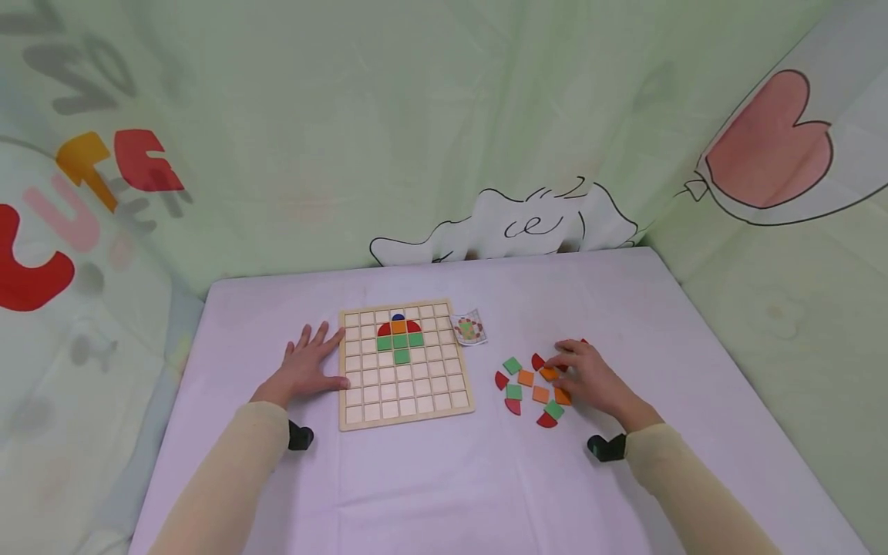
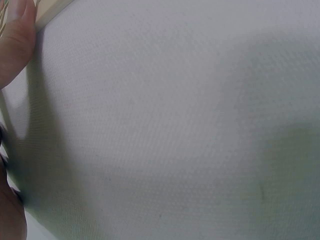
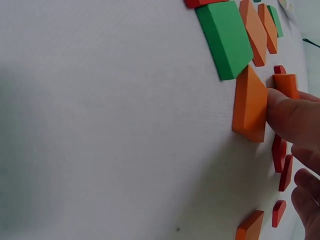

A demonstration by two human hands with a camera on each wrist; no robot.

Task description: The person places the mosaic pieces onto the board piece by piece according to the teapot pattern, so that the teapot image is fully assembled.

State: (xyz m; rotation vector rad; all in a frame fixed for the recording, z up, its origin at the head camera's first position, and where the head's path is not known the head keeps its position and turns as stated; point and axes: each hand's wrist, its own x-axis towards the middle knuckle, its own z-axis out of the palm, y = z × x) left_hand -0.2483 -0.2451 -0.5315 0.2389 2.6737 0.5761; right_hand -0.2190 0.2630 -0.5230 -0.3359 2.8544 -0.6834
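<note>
Board point(image 1: 397, 397) flat on the cloth-covered table point(image 1: 416, 493), with a small cluster set into the upper cells: blue piece point(image 1: 398, 317) on top, orange tile point(image 1: 398, 327) just below, red curved tiles point(image 1: 413, 327) to both sides, green tiles point(image 1: 401, 356) beneath. Left hand point(image 1: 307, 371) at the left edge of the board, fingers spread wide, holding nothing. Right hand point(image 1: 593, 378) among the loose pieces to the right of the board, thumb and finger narrow, apparently pinching an orange block point(image 3: 285, 86); height above the cloth hard to tell.

Step in hand, judging by the grip: picking one block out of the scatter. Best to lift straight up, clear of the red piece point(image 1: 537, 361) near the fingertips and of the orange square point(image 3: 251, 107) just beside the thumb, touching a green square point(image 3: 225, 40) at one corner. Pinch by opposite edges, leaving the underside free for a level set-down. Turn true to the grid before lowering; if skewed, likely to catch or sit crooked. Steady the board lightly, without jolting the set tiles. Check the printed card point(image 1: 469, 329) by the right edge before choosing a cell.
</note>
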